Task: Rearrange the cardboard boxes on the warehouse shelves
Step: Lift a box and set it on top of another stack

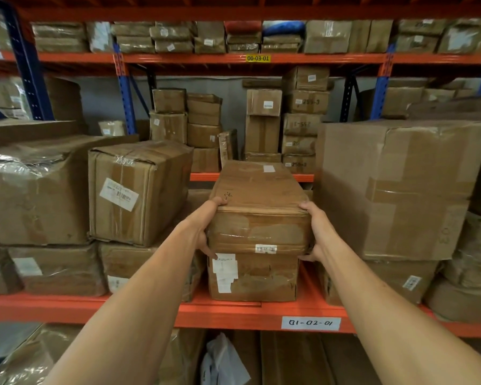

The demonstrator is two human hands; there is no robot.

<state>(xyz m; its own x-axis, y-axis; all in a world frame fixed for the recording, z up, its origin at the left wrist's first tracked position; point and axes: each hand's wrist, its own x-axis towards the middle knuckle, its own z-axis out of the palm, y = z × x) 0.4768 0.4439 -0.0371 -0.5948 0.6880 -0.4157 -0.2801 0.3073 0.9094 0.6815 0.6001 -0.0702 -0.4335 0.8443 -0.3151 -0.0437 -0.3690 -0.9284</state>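
A long brown cardboard box [258,212], taped and with a small white label on its front face, lies on top of a second box [253,276] on the orange middle shelf [233,312]. My left hand [206,232] grips its left front corner, thumb on top and fingers under the lower edge. On the opposite side my right hand [315,232] clasps the right front corner the same way. The far end of the box points into the rack.
A tall box with a barcode label [139,190] stands just left, a very large box [395,187] just right, leaving a narrow slot. Stacks of smaller boxes [283,120] fill the rear rack. The upper shelf [257,58] and lower shelf hold more parcels.
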